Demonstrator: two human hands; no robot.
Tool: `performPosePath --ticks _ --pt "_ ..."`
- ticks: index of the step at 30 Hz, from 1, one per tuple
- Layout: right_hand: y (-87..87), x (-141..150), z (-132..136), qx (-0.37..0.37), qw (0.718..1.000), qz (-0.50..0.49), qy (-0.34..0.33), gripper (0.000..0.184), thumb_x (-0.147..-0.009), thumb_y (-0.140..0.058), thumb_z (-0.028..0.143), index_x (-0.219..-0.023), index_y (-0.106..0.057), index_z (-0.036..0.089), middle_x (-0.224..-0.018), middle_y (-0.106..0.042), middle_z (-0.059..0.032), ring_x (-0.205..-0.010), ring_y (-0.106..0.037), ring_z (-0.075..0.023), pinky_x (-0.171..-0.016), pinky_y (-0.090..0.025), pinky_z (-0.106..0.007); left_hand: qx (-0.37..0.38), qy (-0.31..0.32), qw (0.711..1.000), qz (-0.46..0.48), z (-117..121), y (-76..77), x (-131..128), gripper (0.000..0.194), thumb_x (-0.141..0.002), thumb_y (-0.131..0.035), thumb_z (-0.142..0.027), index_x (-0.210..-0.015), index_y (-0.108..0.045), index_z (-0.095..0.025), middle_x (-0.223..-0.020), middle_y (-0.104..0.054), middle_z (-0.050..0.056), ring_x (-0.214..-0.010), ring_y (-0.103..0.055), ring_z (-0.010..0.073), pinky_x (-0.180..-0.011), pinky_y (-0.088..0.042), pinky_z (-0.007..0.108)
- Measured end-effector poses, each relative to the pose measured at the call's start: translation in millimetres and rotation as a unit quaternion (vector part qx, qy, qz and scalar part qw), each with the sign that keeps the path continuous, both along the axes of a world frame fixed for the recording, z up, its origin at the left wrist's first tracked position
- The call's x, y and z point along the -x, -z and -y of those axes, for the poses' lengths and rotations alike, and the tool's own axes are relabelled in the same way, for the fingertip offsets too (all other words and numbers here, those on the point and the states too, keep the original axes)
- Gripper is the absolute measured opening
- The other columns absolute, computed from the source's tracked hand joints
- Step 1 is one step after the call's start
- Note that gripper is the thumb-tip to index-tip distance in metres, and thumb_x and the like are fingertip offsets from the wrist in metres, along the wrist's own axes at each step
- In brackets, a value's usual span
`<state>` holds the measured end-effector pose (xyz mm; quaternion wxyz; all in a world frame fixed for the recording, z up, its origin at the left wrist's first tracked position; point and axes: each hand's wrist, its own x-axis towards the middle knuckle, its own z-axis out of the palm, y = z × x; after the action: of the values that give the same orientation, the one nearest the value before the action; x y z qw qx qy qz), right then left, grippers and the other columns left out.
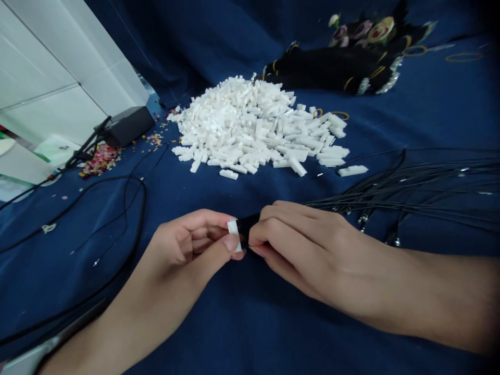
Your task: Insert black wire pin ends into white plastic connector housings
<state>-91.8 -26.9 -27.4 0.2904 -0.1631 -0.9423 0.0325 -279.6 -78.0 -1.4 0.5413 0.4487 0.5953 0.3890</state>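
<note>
Two bare hands, low in the middle of the view, almost touching. The left hand (187, 245): half closed, thumb and curled fingers pinching one white plastic connector housing (233, 234), upright, its narrow face toward the camera. The right hand (300, 255): closed, fingers folded tight around one black bunch of wires (246, 226), the bunch's tip right against the housing; exact seating of wire in housing hidden by the fingers. To the right, behind the right hand, a wide fan of thin black wires (410, 182) with small metal ends, too many and too fine to count. Straight ahead, well above the hands, one large heap of white connector housings (253, 127), far too many to count, and one stray housing (353, 170) just off the heap's lower right edge. Four thin gold rubber bands: two (332, 114) at the heap's right edge, two (463, 57) at the upper right. Behind the heap, a dark mass of black wire bundles (332, 67) with flowered cloth (363, 31) beyond, count of bundles unclear. Toward the left, one black box (128, 126), one small scatter of multicoloured bits (100, 160), one looped black cable (142, 208) and one white panel (50, 67). Under everything, a rumpled dark blue cloth (78, 281).
</note>
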Motion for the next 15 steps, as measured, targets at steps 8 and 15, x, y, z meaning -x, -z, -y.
performPosePath --ticks 8,15 --pt "-13.1 -9 1 -0.019 1.000 0.022 -0.003 0.016 -0.091 -0.046 0.006 -0.086 -0.060 0.010 -0.075 -0.052 -0.0032 -0.065 -0.043 -0.0119 -0.058 -0.040 -0.026 0.016 -0.063 0.996 0.065 -1 -4.4 -2 0.007 -0.079 -0.076 -0.015 -0.080 -0.076 -0.021 -0.071 -0.076 -0.005 -0.067 -0.072 0.0077 -0.062 -0.055 0.007" --pt "-31.2 -25 -10 -0.140 0.978 0.068 0.139 0.032 -0.099 -0.041 0.030 -0.093 -0.061 0.007 -0.096 -0.050 -0.0151 -0.095 -0.050 -0.0254 -0.078 -0.047 -0.042 -0.009 -0.090 0.982 0.166 -3 -9.0 3 0.018 -0.062 -0.091 -0.027 -0.075 -0.079 -0.027 -0.066 -0.076 -0.007 -0.057 -0.072 0.0079 -0.053 -0.055 0.005"
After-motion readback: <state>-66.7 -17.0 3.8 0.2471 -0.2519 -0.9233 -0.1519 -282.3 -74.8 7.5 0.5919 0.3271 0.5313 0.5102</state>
